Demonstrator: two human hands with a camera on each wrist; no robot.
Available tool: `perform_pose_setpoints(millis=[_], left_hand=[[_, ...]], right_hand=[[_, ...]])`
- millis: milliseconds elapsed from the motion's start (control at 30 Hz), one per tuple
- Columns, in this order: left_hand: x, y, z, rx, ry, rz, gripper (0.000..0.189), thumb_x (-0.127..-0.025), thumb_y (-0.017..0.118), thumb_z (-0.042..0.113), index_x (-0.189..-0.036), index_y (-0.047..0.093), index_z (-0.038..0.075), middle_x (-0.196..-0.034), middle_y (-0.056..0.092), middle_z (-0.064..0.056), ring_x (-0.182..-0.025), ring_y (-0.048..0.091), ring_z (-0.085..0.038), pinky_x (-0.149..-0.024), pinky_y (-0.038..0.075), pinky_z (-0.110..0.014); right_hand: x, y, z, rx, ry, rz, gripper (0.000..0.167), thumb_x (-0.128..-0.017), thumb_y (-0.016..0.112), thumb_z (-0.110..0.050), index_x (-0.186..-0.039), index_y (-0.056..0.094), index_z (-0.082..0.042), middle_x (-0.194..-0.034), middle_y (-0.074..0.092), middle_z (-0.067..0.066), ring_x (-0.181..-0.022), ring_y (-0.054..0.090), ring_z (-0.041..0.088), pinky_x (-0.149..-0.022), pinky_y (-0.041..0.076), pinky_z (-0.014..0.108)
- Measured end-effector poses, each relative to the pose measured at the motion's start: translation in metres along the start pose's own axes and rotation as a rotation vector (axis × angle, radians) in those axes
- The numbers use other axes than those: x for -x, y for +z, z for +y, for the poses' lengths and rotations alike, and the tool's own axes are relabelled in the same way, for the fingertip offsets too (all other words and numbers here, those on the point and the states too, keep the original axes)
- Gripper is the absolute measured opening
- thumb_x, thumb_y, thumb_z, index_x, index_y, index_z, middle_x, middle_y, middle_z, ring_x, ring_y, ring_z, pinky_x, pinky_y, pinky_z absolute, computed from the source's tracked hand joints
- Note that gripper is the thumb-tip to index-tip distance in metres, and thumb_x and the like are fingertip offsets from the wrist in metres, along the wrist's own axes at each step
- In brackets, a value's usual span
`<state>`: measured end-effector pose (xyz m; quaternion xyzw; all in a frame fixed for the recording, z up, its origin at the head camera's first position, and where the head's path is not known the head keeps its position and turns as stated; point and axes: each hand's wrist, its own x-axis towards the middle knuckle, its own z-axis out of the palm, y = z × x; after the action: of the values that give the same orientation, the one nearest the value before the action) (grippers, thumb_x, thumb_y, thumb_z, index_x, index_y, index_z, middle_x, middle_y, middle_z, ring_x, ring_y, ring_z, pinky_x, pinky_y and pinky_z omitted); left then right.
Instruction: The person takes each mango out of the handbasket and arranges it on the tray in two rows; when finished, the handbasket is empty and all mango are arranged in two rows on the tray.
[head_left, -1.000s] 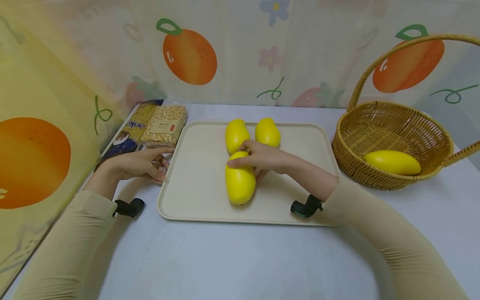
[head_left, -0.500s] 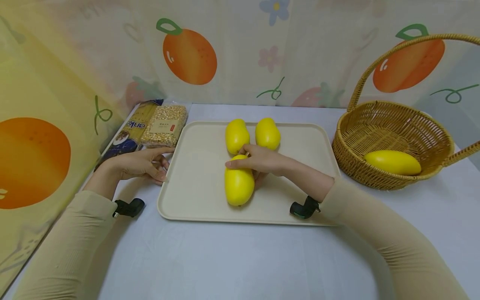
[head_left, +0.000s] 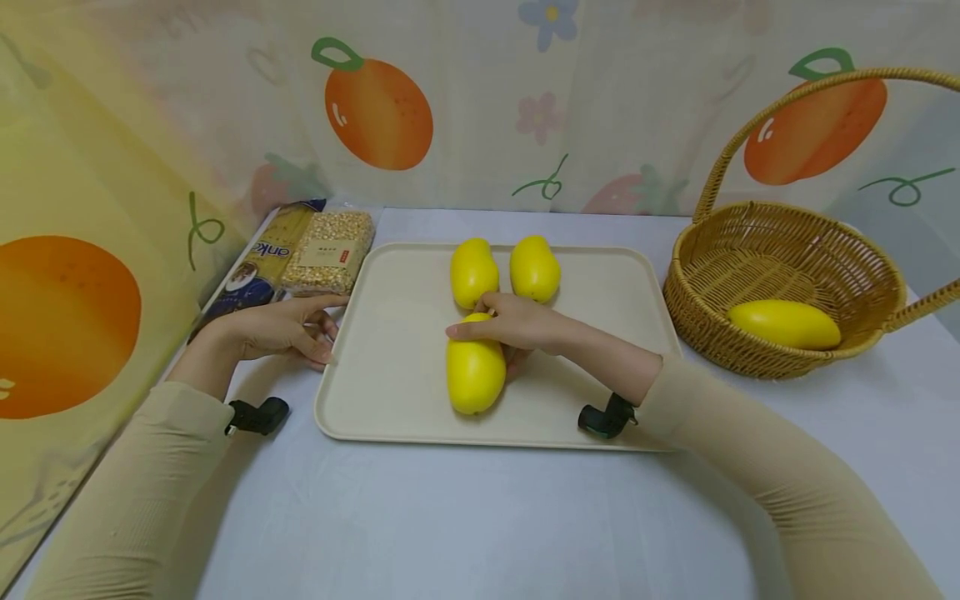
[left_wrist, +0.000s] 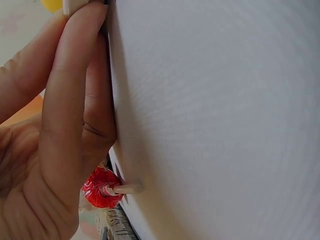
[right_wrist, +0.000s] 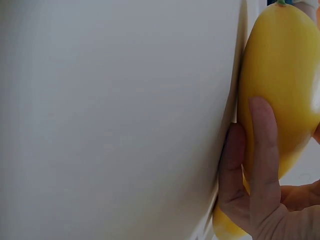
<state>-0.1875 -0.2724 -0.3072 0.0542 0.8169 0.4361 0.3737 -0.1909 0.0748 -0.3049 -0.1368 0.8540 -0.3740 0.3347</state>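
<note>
My right hand (head_left: 521,323) grips the far end of a yellow mango (head_left: 476,375) low over the middle of the cream tray (head_left: 390,333). In the right wrist view, its fingers curl along the side of that mango (right_wrist: 280,65), close to the tray surface. Two more yellow mangoes, one on the left (head_left: 474,273) and one on the right (head_left: 535,268), lie at the back of the tray, just beyond this hand. At the tray's left side my left hand (head_left: 277,327) pinches the rim; the left wrist view shows fingers and thumb meeting on the tray edge (left_wrist: 75,6).
A wicker basket (head_left: 686,308) with a tall handle stands at the right, holding one yellow mango (head_left: 783,325). Behind the left hand lie a bag of corn kernels (head_left: 330,250) and a blue-and-gold packet (head_left: 258,262). A red-wrapped lollipop (left_wrist: 102,187) shows in the left wrist view.
The right hand and its mango have shifted slightly left and toward the near edge of the tray. My left hand keeps its place on the rim.
</note>
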Motion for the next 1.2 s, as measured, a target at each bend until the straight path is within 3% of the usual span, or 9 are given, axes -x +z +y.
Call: perform_pose_setpoints(millis=[1000, 1200], left_hand=[[0.0003, -0.0001, -0.0015, 0.01, 0.0, -0.006, 0.104, -0.085, 0.071, -0.001, -0.161, 0.003, 0.015, -0.112, 0.044, -0.009, -0.087, 0.055, -0.01, -0.078, 0.059, -0.025], [0.0001, -0.0002, -0.001, 0.008, 0.007, -0.006, 0.103, -0.085, 0.071, -0.001, -0.161, 0.003, 0.015, -0.112, 0.045, -0.009, -0.088, 0.056, -0.01, -0.079, 0.06, -0.025]], right_hand=[[0.002, 0.0009, 0.0001, 0.007, -0.007, 0.01, 0.06, -0.088, 0.064, -0.059, -0.123, 0.048, -0.013, -0.116, 0.059, 0.01, -0.081, 0.07, 0.024, -0.063, 0.063, 0.035], [0.0026, 0.0006, -0.0001, -0.008, -0.01, 0.014, 0.062, -0.088, 0.064, -0.058, -0.129, 0.046, -0.014, -0.12, 0.056, 0.011, -0.08, 0.071, 0.025, -0.063, 0.063, 0.036]])
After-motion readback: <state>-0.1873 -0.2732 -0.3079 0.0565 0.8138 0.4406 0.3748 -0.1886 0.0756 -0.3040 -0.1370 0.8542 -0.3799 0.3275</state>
